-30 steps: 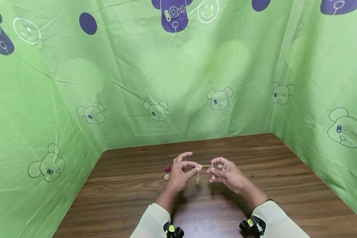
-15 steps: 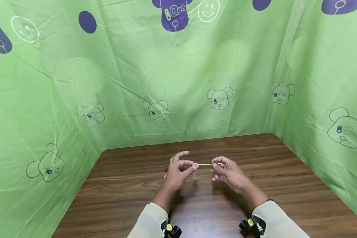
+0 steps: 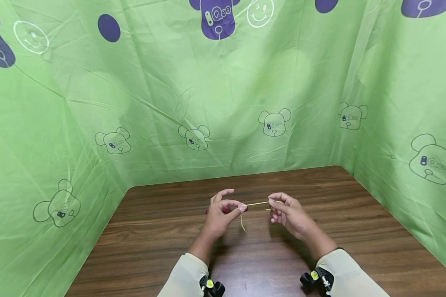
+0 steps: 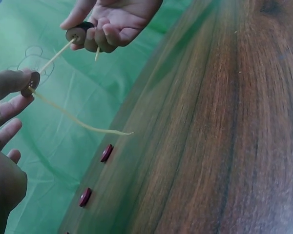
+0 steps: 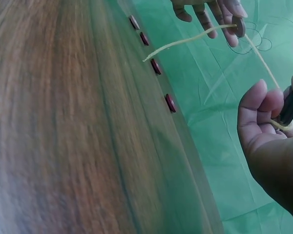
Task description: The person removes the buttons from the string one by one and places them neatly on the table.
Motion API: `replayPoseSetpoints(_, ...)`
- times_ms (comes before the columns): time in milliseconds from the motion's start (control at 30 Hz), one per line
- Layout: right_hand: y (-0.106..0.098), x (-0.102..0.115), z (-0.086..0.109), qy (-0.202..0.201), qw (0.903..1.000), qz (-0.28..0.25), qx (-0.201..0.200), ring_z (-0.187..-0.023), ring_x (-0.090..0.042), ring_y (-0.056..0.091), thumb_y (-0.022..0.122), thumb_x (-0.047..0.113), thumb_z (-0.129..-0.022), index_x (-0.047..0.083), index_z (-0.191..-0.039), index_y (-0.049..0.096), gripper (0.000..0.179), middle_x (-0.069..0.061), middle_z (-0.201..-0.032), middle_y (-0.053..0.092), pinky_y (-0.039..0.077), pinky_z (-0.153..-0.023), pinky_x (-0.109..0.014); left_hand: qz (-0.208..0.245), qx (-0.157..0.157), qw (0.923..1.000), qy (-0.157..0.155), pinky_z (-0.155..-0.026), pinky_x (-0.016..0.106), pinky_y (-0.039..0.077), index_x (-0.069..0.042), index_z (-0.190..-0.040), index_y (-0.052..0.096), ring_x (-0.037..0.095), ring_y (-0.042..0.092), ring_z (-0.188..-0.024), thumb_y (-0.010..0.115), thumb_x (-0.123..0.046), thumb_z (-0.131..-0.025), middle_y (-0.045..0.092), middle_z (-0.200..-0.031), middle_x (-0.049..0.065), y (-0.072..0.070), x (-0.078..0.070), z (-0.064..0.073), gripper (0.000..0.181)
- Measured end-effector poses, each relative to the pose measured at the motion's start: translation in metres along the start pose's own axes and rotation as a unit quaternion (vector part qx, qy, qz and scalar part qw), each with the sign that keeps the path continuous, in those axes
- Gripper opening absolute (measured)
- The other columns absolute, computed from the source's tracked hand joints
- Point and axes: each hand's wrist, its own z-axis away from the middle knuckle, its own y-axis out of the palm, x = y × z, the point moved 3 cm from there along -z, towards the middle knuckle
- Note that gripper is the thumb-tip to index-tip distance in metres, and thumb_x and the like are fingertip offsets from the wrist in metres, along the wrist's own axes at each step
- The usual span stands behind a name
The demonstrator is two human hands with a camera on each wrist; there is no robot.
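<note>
A pale yellow string [image 3: 256,203] runs taut between the two hands. Thumb and forefinger of my left hand [image 3: 217,218] pinch a button [image 4: 30,84] threaded on it, and the string's loose tail [image 4: 83,123] hangs from that button. My right hand [image 3: 291,214] pinches what looks like a small stack of dark and brown buttons [image 4: 78,34], also on the string. A short end of string sticks out behind the right fingers. Both hands are raised above the table, apart from each other. The right fingers partly cover the stack.
Several red and pinkish buttons [image 5: 156,67] lie in a row on the brown wooden table [image 3: 141,247], beyond the left hand. A green printed curtain [image 3: 226,90] surrounds the table's far and side edges.
My left hand has shifted slightly left and my right hand slightly right and up. The stretch of string between them has grown longer. Both hands keep their pinch.
</note>
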Motion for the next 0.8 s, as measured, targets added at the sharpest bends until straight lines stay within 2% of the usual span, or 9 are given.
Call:
replayPoseSetpoints(133,-0.0041,0.0009,-0.0012,-0.002,0.9999,-0.008,-0.007,-0.069,-0.009,0.056,0.060,0.012,-0.111,0.014,-0.118,0.059,0.007,0.005,-0.086,0.060,0.056,-0.068,-0.026,-0.010,0.006,0.9999,-0.001,-0.102,0.040,0.030,-0.029,-0.095,0.088,0.018,0.045,-0.134,0.090,-0.032,-0.091,0.059,-0.154,-0.011,-0.0001,0.0012,0.0009,0.006)
replayPoseSetpoints(267,-0.0060,0.0020,-0.0012,-0.005,0.9999,-0.008,0.004,-0.068,-0.010,0.056,0.059,0.013,-0.112,0.009,-0.119,0.058,0.008,0.004,-0.085,0.059,0.056,-0.069,-0.026,-0.005,0.000,1.0000,0.004,-0.100,0.038,0.036,-0.024,-0.097,0.088,0.020,0.046,-0.133,0.090,-0.030,-0.091,0.060,-0.154,-0.007,-0.0013,0.0009,0.0015,0.008)
replayPoseSetpoints(367,-0.0068,0.0029,-0.0007,-0.007,0.9998,-0.013,0.011,-0.069,-0.010,0.056,0.058,0.012,-0.112,0.010,-0.117,0.058,0.005,0.004,-0.085,0.059,0.056,-0.069,-0.026,0.003,-0.007,0.9999,0.010,-0.103,0.040,0.040,-0.021,-0.097,0.088,0.025,0.045,-0.139,0.090,-0.027,-0.091,0.062,-0.153,-0.004,-0.0027,0.0015,0.0019,0.008)
replayPoseSetpoints(567,-0.0089,0.0034,0.0004,-0.012,0.9994,-0.028,0.018,-0.070,-0.009,0.056,0.055,0.011,-0.113,0.015,-0.113,0.060,0.007,0.005,-0.090,0.063,0.055,-0.069,-0.025,0.004,-0.006,0.9997,0.022,-0.115,0.050,0.031,-0.021,-0.096,0.088,0.032,0.041,-0.149,0.090,-0.026,-0.091,0.061,-0.153,-0.002,-0.0048,0.0026,0.0024,0.008)
replayPoseSetpoints(633,-0.0093,0.0037,0.0008,-0.013,0.9990,-0.034,0.024,-0.071,-0.008,0.056,0.056,0.013,-0.113,0.016,-0.117,0.063,0.009,0.006,-0.094,0.066,0.055,-0.070,-0.025,0.003,-0.006,0.9997,0.025,-0.115,0.051,0.033,-0.021,-0.096,0.087,0.031,0.041,-0.149,0.090,-0.026,-0.091,0.061,-0.153,-0.002,-0.0056,0.0022,0.0022,0.008)
replayPoseSetpoints(733,-0.0100,0.0034,0.0012,-0.011,0.9980,-0.044,0.045,-0.073,-0.008,0.057,0.055,0.015,-0.114,0.018,-0.122,0.070,0.017,0.007,-0.099,0.067,0.056,-0.072,-0.025,0.007,-0.005,0.9997,0.023,-0.110,0.052,0.040,-0.020,-0.097,0.088,0.029,0.041,-0.148,0.090,-0.026,-0.091,0.060,-0.154,-0.003,-0.0069,0.0017,0.0021,0.008)
replayPoseSetpoints(800,-0.0103,0.0027,0.0013,-0.011,0.9970,-0.047,0.060,-0.074,-0.008,0.058,0.054,0.014,-0.114,0.019,-0.124,0.072,0.021,0.006,-0.099,0.066,0.057,-0.073,-0.025,0.010,-0.009,0.9997,0.022,-0.112,0.053,0.040,-0.020,-0.096,0.087,0.028,0.041,-0.149,0.090,-0.026,-0.091,0.060,-0.154,-0.003,-0.0082,0.0012,0.0021,0.008)
